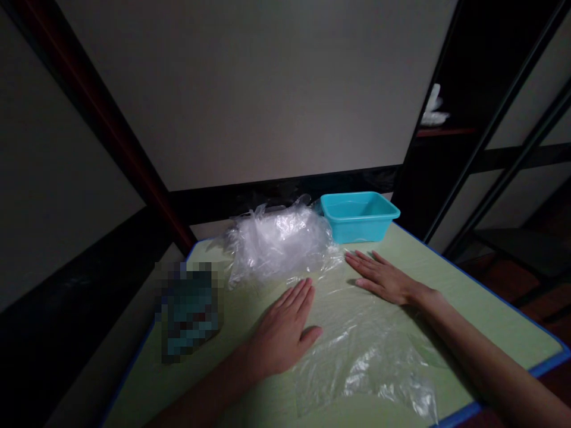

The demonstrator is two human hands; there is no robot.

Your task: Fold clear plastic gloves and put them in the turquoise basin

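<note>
A clear plastic bag (pixel 357 345) lies spread and wrinkled over the table between my hands, its lower end toward me. My left hand (pixel 285 330) rests flat at its left edge, fingers stretched out and thumb apart. Farther back, my right hand (pixel 383 278) lies palm down near the bag's upper right, with its fingers spread. Neither hand grips anything. Just beyond my fingertips sits a crumpled heap of clear plastic bags (pixel 281 238).
A turquoise plastic basin (pixel 361 229) stands at the back right of the light green table (pixel 482 315), which has a blue edge. A pixelated, unrecognisable object (pixel 191 315) is at the left. Pale panels (pixel 276 89) rise behind; a shelf opening at right holds white items (pixel 433 113).
</note>
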